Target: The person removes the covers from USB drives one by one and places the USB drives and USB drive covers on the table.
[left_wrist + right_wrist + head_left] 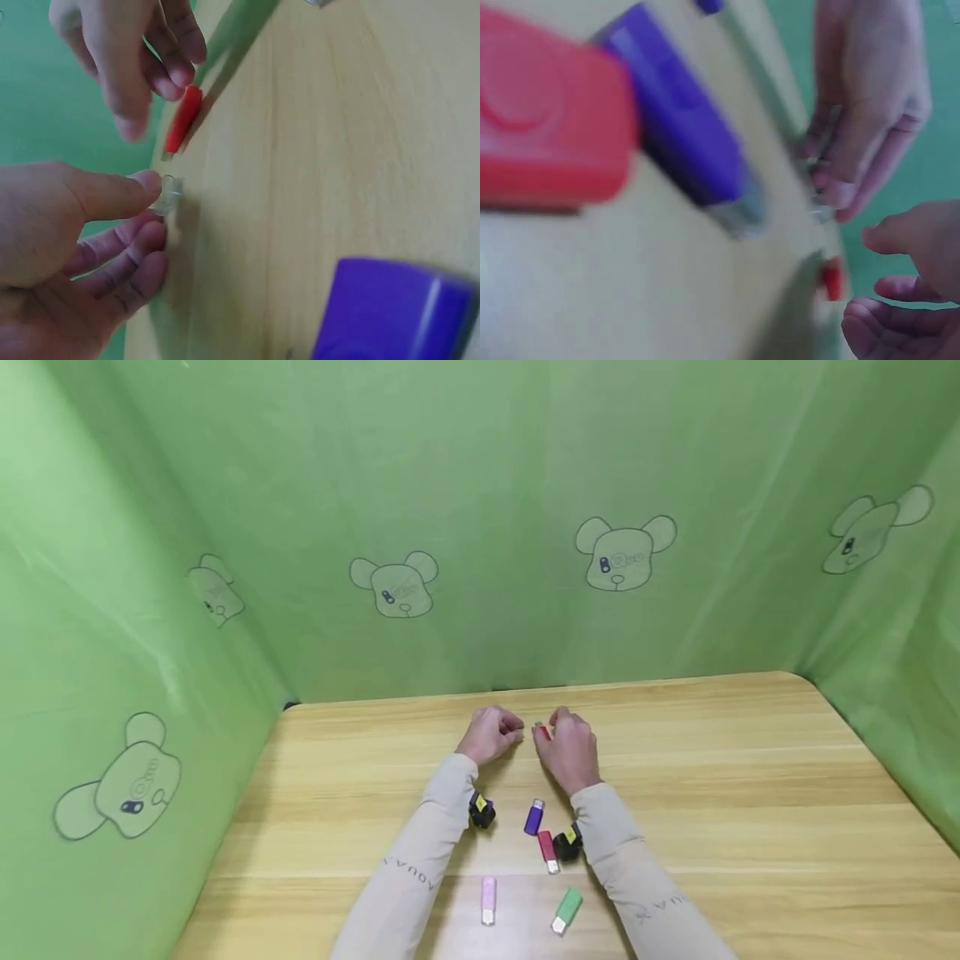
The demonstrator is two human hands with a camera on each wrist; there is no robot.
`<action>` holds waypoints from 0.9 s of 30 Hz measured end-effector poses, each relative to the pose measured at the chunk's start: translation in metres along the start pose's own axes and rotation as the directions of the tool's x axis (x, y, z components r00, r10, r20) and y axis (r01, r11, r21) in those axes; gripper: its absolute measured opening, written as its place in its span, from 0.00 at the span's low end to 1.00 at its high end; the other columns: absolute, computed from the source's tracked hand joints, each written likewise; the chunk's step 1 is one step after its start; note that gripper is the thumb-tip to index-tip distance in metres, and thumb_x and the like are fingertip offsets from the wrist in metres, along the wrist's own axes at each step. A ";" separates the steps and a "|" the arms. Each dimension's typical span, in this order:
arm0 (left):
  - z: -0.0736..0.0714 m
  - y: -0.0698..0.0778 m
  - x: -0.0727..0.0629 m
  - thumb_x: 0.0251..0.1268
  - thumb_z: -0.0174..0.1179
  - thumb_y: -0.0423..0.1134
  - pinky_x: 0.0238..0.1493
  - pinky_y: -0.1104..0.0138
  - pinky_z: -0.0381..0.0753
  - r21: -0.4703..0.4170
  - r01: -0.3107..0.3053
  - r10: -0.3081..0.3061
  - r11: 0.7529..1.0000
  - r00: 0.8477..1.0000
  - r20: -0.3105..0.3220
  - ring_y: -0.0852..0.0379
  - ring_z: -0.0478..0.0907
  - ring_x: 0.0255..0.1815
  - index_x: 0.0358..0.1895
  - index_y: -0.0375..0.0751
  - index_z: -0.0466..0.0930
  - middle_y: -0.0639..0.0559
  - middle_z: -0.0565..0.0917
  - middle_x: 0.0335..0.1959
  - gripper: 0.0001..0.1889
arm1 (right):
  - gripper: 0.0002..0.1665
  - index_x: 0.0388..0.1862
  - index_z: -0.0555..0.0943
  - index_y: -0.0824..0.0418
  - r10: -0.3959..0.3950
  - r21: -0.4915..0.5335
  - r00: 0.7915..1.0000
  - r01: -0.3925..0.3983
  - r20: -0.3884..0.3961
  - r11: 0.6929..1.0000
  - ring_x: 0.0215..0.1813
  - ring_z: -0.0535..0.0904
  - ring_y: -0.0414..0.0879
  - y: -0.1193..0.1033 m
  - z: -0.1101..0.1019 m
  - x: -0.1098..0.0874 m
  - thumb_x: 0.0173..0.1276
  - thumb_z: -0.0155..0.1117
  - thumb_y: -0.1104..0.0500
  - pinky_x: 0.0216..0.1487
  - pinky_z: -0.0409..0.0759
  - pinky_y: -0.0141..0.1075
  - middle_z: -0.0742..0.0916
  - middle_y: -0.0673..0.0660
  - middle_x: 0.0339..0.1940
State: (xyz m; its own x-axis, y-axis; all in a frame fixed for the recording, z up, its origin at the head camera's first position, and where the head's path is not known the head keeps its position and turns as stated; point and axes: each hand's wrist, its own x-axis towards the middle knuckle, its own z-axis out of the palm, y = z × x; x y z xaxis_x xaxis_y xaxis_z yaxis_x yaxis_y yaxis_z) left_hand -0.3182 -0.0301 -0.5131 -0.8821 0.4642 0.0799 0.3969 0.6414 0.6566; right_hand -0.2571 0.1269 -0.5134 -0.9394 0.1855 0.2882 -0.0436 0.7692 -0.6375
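Observation:
My left hand (491, 735) pinches a small clear cap (166, 196) between thumb and fingers, low over the table's far part. Opposite it, my right hand (572, 752) has its thumb and fingers spread around a red USB stick (545, 732). In the left wrist view this red stick (184, 121) has its metal end toward the clear cap, with a gap between them. Right fingertips are close to its other end; whether they touch it I cannot tell. Nearer the body lie a purple USB stick (533, 819) and a second red USB stick (548, 850).
A pink USB stick (489, 897) and a green one (567, 910) lie near the front. Part of another purple item (490, 804) shows beside the left wrist camera (482, 812). Green sheeting (495, 527) walls the wooden table (750, 760) at the back and sides.

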 end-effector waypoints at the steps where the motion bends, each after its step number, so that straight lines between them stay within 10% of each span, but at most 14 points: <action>1: -0.002 0.000 -0.002 0.65 0.70 0.32 0.43 0.74 0.84 -0.009 0.006 -0.006 1.000 1.000 0.001 0.55 0.86 0.40 0.51 0.34 0.87 0.44 0.89 0.43 0.13 | 0.17 0.44 0.80 0.71 0.002 0.018 1.000 -0.003 0.009 1.000 0.35 0.82 0.59 -0.002 -0.006 0.000 0.69 0.72 0.58 0.36 0.86 0.49 0.85 0.65 0.35; 12: -0.067 0.017 -0.065 0.74 0.63 0.40 0.60 0.54 0.83 -0.168 -0.027 0.012 0.985 0.996 -0.090 0.44 0.81 0.58 0.64 0.35 0.79 0.41 0.83 0.60 0.20 | 0.12 0.52 0.81 0.67 -0.167 0.110 0.952 0.143 0.258 0.984 0.48 0.85 0.60 -0.004 -0.112 -0.023 0.74 0.64 0.63 0.51 0.87 0.53 0.87 0.64 0.46; 20: -0.098 0.027 -0.118 0.79 0.58 0.42 0.67 0.54 0.78 -0.345 -0.122 0.038 0.931 0.970 -0.239 0.50 0.80 0.61 0.66 0.40 0.78 0.47 0.84 0.61 0.19 | 0.16 0.48 0.85 0.62 -0.330 0.177 0.807 0.279 0.490 0.944 0.49 0.85 0.57 0.019 -0.137 -0.053 0.62 0.70 0.73 0.48 0.89 0.44 0.88 0.58 0.45; 27: -0.104 0.024 -0.139 0.80 0.56 0.40 0.69 0.50 0.75 -0.434 -0.161 0.040 0.887 0.961 -0.274 0.45 0.79 0.64 0.68 0.40 0.77 0.43 0.83 0.62 0.19 | 0.15 0.45 0.85 0.56 -0.330 0.226 0.665 0.241 0.670 0.944 0.48 0.82 0.53 0.034 -0.138 -0.067 0.59 0.78 0.62 0.49 0.87 0.47 0.86 0.51 0.43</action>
State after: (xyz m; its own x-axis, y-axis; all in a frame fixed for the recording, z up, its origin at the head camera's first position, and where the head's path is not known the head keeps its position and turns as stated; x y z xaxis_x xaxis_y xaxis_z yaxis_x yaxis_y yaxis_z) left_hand -0.2120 -0.1428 -0.4307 -0.9012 0.3044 0.3084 0.3835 0.2291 0.8947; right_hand -0.1486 0.2254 -0.4559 -0.8378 -0.5404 -0.0773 -0.3441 0.6327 -0.6938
